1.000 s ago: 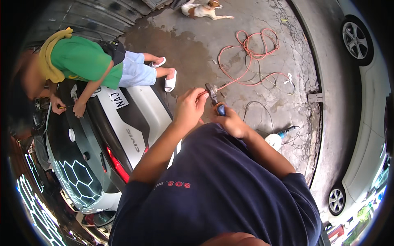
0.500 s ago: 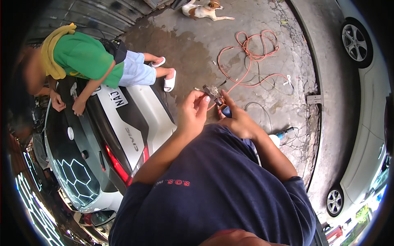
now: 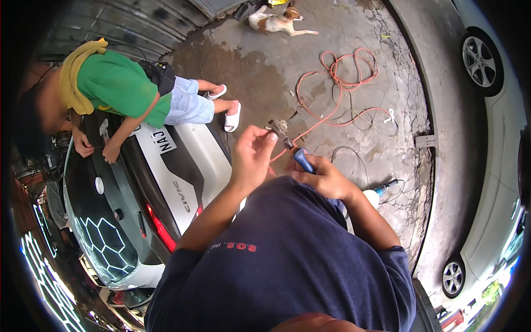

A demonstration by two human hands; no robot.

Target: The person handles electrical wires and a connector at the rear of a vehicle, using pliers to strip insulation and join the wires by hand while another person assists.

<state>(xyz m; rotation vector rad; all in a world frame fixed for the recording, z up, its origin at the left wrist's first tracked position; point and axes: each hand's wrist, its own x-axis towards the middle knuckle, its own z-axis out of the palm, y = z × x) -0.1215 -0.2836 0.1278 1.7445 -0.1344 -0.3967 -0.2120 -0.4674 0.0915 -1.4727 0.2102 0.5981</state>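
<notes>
My left hand (image 3: 251, 156) is closed, its thumb and fingertips pinching a small dark piece with a tuft of frayed, light strands (image 3: 281, 126). In my right hand (image 3: 327, 176) is a blue-handled hand tool (image 3: 302, 160), which looks like pliers, with an orange accent and a dark metal head. The tool's head points up and left, close to the frayed piece; I cannot make out whether they touch. Both hands are in front of my dark blue shirt, above the concrete floor.
A silver car (image 3: 185, 138) stands on the left, where a person in a green shirt (image 3: 113, 83) leans over its rear. An orange hose or cord (image 3: 332, 115) lies coiled on the floor. A blue power tool (image 3: 385, 186) is at right. A dog (image 3: 276, 23) lies ahead; another car (image 3: 487, 182) is far right.
My right hand has drawn back and lowered from the frayed piece, so more of the tool's blue handle shows. The left hand has moved slightly left and still pinches the piece.
</notes>
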